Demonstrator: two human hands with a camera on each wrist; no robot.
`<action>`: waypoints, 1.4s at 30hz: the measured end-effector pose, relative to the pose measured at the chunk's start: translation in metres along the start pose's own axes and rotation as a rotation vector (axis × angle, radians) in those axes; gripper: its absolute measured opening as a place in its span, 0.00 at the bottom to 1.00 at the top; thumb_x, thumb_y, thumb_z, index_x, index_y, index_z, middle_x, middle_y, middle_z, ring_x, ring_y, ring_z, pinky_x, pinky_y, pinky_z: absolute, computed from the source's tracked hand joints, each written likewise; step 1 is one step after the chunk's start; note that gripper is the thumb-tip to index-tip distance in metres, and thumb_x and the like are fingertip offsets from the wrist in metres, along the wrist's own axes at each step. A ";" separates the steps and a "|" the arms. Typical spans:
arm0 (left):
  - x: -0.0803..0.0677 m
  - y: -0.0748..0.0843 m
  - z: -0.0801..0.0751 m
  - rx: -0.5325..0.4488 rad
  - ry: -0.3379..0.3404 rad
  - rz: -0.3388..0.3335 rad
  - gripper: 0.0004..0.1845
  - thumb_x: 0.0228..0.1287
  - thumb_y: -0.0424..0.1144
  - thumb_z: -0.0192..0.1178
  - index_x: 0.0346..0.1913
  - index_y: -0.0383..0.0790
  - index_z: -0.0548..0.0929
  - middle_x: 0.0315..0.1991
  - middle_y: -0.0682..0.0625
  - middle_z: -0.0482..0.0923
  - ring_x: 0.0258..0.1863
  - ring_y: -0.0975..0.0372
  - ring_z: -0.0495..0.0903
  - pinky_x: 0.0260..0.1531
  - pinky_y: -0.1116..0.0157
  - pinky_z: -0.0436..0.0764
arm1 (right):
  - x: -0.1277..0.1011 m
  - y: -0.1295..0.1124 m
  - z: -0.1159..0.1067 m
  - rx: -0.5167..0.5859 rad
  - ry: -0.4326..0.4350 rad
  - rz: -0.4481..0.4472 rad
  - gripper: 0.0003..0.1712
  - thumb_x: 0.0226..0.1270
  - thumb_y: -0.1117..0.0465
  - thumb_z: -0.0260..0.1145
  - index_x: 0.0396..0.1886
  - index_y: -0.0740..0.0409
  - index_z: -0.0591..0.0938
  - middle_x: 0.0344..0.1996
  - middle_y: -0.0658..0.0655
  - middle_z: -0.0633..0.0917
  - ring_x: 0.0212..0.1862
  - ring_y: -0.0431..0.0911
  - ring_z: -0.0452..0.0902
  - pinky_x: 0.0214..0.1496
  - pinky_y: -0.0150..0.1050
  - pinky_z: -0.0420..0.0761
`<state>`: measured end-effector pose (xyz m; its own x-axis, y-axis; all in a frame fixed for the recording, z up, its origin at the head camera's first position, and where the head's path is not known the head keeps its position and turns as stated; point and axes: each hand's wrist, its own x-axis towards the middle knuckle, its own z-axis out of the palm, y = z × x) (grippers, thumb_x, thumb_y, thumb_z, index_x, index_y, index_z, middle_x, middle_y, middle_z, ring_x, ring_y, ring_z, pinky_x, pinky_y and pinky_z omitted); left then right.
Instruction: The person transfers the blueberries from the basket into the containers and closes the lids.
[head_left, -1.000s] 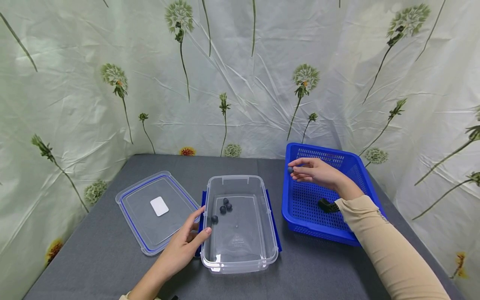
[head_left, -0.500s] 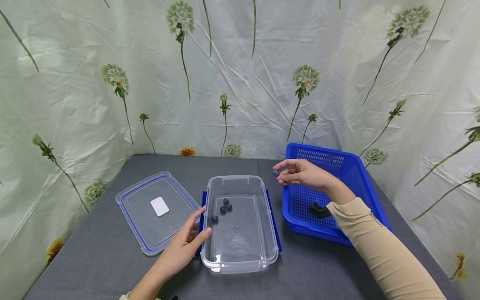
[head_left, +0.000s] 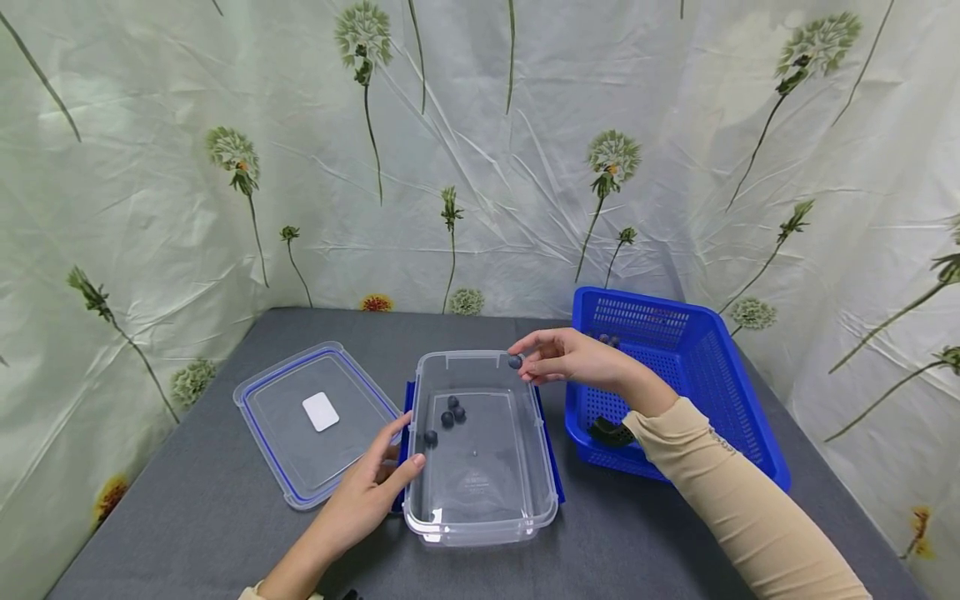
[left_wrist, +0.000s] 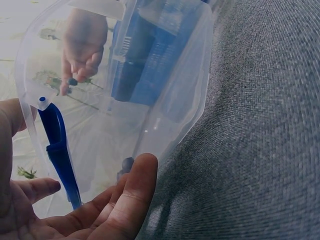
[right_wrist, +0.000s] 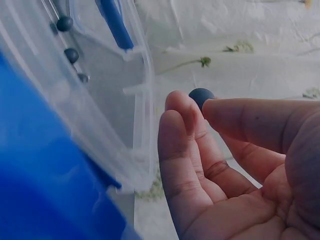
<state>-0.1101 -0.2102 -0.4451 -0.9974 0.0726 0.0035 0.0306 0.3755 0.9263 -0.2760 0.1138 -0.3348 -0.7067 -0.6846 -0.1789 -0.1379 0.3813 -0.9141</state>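
Observation:
My right hand (head_left: 566, 358) pinches a blueberry (head_left: 515, 362) between thumb and fingertips, over the far right corner of the clear plastic container (head_left: 487, 492). In the right wrist view the blueberry (right_wrist: 201, 96) shows at the thumb tip, the other fingers loosely bent. Several blueberries (head_left: 447, 419) lie inside on the left half of the container floor. My left hand (head_left: 367, 496) holds the container's left side, its thumb over the rim and its fingers along the outer wall by the blue latch (left_wrist: 59, 145).
A blue perforated basket (head_left: 720, 392) stands to the right, with several blueberries (head_left: 607, 340) at its far left. Left of the container lies its clear lid (head_left: 292, 450) with a blue seal and white label. Dark grey cloth covers the table (head_left: 195, 517); a flowered curtain (head_left: 525, 167) hangs behind.
My right hand has carried the blueberry leftward from above the basket to the container's far right corner. The left hand and the container have stayed in place.

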 end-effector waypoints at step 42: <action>-0.001 0.002 0.000 0.039 0.015 -0.012 0.35 0.78 0.51 0.64 0.83 0.64 0.65 0.61 0.40 0.85 0.51 0.54 0.90 0.51 0.47 0.87 | 0.048 -0.009 0.067 -0.103 -0.191 0.051 0.24 0.83 0.65 0.61 0.73 0.67 0.76 0.57 0.72 0.87 0.63 0.63 0.85 0.67 0.52 0.84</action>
<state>-0.1090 -0.2093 -0.4430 -0.9985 0.0541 -0.0012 0.0212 0.4118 0.9110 -0.2623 0.0361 -0.3592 -0.5718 -0.7643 -0.2982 -0.1826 0.4729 -0.8620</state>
